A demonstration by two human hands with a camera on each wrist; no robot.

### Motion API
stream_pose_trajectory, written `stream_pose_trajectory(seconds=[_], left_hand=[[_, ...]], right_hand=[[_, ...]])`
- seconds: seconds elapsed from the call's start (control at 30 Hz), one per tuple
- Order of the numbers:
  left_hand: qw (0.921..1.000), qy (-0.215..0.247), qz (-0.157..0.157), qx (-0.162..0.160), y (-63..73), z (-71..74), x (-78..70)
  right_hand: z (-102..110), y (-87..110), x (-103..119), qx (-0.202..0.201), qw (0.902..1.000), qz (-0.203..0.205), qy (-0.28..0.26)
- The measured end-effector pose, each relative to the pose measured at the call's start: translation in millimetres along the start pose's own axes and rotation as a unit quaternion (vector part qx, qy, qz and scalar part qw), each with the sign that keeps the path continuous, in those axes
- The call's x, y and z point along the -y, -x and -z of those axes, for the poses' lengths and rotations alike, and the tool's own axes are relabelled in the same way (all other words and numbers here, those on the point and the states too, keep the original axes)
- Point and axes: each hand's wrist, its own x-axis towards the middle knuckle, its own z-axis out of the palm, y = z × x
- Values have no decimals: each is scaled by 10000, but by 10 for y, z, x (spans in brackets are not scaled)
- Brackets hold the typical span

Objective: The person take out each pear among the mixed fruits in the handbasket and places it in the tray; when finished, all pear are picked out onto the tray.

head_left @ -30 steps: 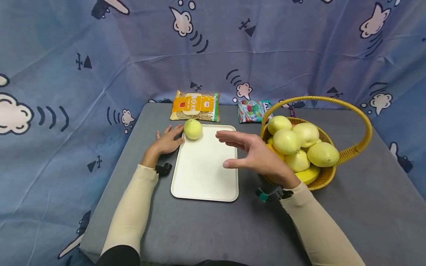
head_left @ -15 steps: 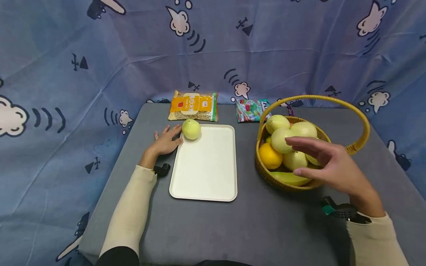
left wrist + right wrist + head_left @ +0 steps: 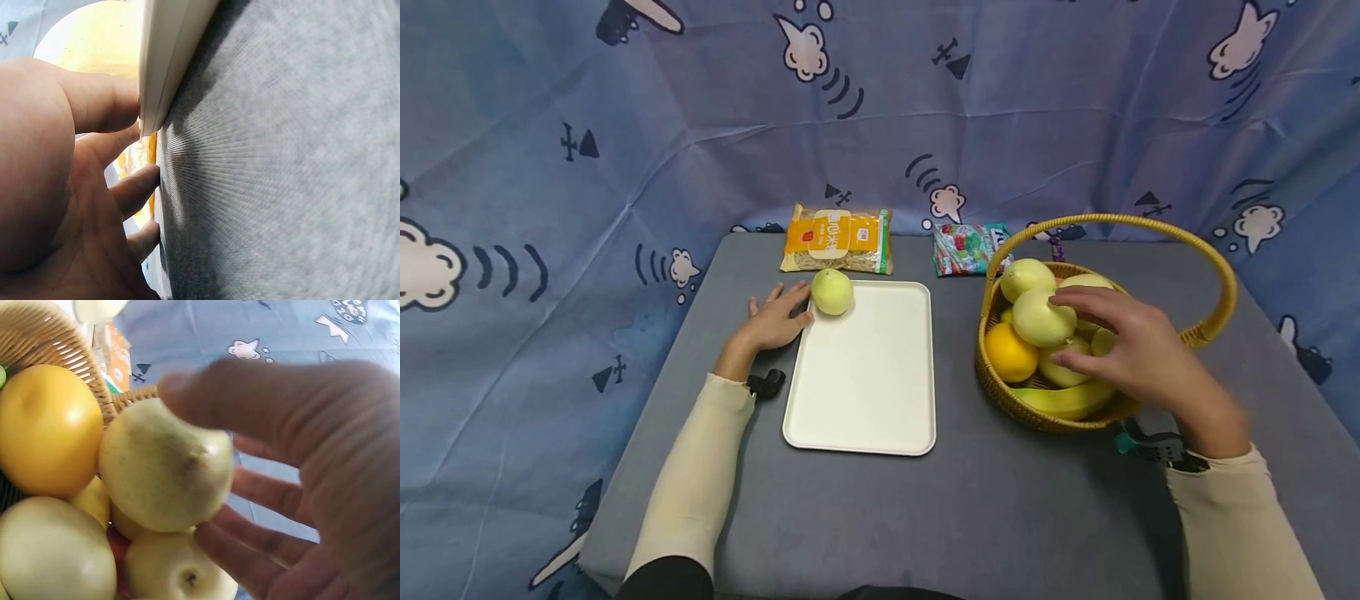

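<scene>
A round pale-green pear [image 3: 832, 292] rests at the far left corner of a white tray [image 3: 859, 375]. My left hand [image 3: 772, 322] lies beside that corner, thumb touching the rim [image 3: 169, 69] and the other fingertips [image 3: 150, 175] down on the grey cloth. Over the yellow wicker basket [image 3: 988, 392], my right hand [image 3: 1138, 346] is spread around a pale pear [image 3: 1042, 317] at the top of the fruit. In the right wrist view the thumb overlaps this pear [image 3: 162, 472] while the other fingers sit along its far side, not closed on it.
The basket's tall handle [image 3: 1221, 287] arches over the fruit. An orange [image 3: 1011, 352], bananas [image 3: 1067, 402] and more pears fill it. Behind the tray are a yellow grain bag [image 3: 837, 240] and a green snack packet [image 3: 972, 249]. A patterned blue curtain [image 3: 880, 108] hangs behind the table.
My right hand has gone from above the tray rightward to the basket, then slightly forward and left to the pear. My left hand has stayed at the tray.
</scene>
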Motion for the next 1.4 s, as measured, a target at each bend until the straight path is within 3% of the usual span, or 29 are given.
stream_pose_trajectory(seconds=[0.23,0.43,0.9,1.13,1.4], left_hand=[[10000,64,-2,-39,18,-16,-11],[10000,37,18,-50,15,-20,-16],[10000,-57,20,11,6,-14,-11],[9999,-123,66,31,6,-17,-38],[10000,15,68,23,-57,-27,57]], right_hand=[[-101,-125,19,182,9997,-56,182],[-227,-176,-12,-149,9992,346,102],[-400,-232,-25,-578,9972,425,-204],[-333,-156,47,-808,9924,56,-924],[-204,-168,275,-561,9743,-43,-2183]])
